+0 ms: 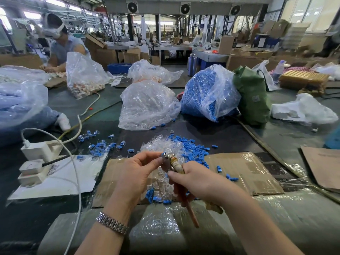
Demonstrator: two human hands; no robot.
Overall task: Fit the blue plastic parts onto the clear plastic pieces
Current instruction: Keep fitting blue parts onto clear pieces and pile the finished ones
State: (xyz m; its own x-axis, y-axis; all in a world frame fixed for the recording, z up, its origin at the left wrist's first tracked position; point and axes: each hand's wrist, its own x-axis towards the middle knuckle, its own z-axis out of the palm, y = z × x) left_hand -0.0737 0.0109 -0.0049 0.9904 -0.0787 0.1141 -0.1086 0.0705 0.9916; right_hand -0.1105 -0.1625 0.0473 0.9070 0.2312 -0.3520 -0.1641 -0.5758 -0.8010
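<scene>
Left hand point(136, 168) pinches a small blue part point(163, 154) with a clear piece at its fingertips; exact seating cannot be told. Right hand point(193, 179) grips pliers point(170, 163), jaws at the part. Judgement: keep the part square to the jaws, squeeze gently. Loose clear pieces point(160, 146) and blue parts point(191, 146) lie heaped just beyond on the bench point(220, 133). Charger cable point(78, 181) lies left, well apart.

- 2 hands: left hand point(137, 169), right hand point(196, 178)
- 1 pliers point(173, 163)
- 1 bag of blue parts point(206, 92)
- 1 bag of clear pieces point(147, 105)
- 1 green bag point(254, 100)
- 1 power strip point(36, 159)
</scene>
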